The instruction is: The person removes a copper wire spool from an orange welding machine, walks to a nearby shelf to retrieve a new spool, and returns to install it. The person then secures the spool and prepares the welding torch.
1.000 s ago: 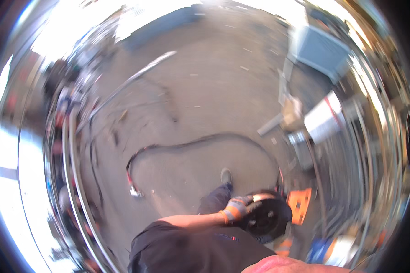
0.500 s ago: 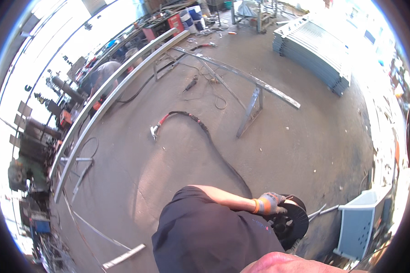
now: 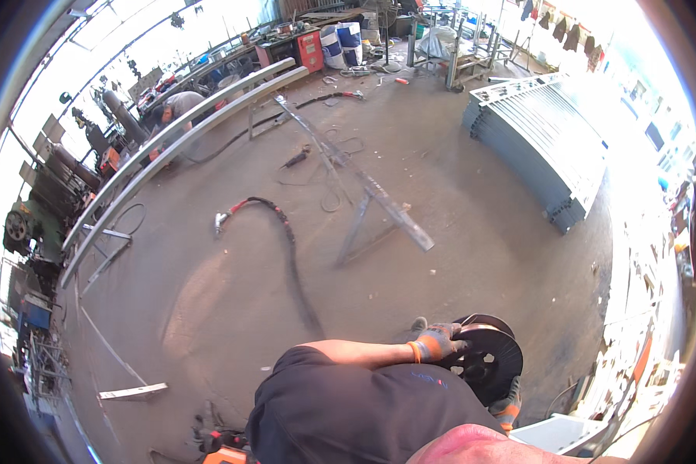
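Note:
A black spool (image 3: 496, 373) with copper-coloured wire wound in it stands tilted in front of my chest. My left hand (image 3: 439, 342), in a grey and orange work glove, grips its upper left rim, fingers bent over the edge. Lower down on the other side, my right hand (image 3: 506, 405), gloved alike, is closed round the rim, partly hidden behind the spool. A thin strand of wire shows near the top edge by the left hand.
A welding torch (image 3: 220, 223) lies on the floor, its black cable (image 3: 292, 251) running toward me. Beyond stand a metal trestle (image 3: 363, 185), long steel rails (image 3: 182, 139) and stacked grey panels (image 3: 530, 147). Another person (image 3: 184, 102) bends at the far left. A light grey bin (image 3: 561, 433) is at lower right.
My view has turned and shifted. The spool is now more in view, and my right hand has come into sight on its lower rim. An orange object shows at the bottom edge.

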Demonstrator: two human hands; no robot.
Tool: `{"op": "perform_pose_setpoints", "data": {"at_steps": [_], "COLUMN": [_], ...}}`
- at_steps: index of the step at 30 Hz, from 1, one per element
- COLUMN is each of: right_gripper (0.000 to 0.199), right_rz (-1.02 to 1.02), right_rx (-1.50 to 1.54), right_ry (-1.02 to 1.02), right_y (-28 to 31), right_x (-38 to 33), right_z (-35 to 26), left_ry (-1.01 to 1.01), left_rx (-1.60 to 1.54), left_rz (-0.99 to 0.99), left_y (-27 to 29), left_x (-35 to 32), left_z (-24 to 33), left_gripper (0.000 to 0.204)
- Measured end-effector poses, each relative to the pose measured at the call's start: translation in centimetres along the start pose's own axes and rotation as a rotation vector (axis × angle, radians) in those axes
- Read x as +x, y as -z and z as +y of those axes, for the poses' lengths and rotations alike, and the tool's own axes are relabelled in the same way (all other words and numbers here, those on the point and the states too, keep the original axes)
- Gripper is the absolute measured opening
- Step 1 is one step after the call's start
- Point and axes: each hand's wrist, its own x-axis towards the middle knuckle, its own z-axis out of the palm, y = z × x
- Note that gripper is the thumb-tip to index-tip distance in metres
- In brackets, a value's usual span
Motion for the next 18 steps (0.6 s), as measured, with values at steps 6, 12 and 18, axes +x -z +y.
{"op": "perform_pose_setpoints", "data": {"at_steps": [6, 12, 18], "right_gripper": [0.073, 0.062, 0.052], "right_rz": [0.011, 0.016, -0.034], "right_rx": [0.098, 0.223, 0.35], "right_ry": [-0.108, -0.163, -0.007], "right_y": [1.4, 3.3, -1.0], "right_x": [19.2, 38.6, 64.1], "right_z": [8.0, 8.0, 7.1], "left_ry": [-0.065, -0.041, 0.016], "left_rx": [0.092, 0.048, 0.028], "left_rz": [-0.002, -0.005, 0.19], "left_y": [-0.5, 3.2, 7.7], "left_x": [21.9, 39.4, 60.0], "left_z": [3.8, 11.1, 11.4], "left_gripper": [0.05, 0.048, 0.048]}}
